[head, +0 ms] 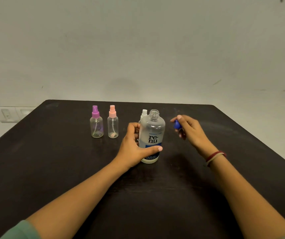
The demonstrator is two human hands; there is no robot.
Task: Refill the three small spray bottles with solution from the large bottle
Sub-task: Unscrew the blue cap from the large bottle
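Observation:
The large clear bottle [153, 133] with a "renu" label stands upright in the middle of the black table [52, 169], its neck uncapped. My left hand [134, 145] wraps around its lower half. My right hand [190, 130] hovers to the right of the bottle, pinching its blue cap [177, 124]. Two small clear spray bottles stand at the back left: one with a purple top [96, 122], one with a pink top [112, 122]. A third with a white top [144, 113] is mostly hidden behind the large bottle.
The table's far edge meets a pale wall. A wall socket plate [12, 114] sits at the left, beside the table's back corner. Red and beige bands circle my right wrist [215, 156].

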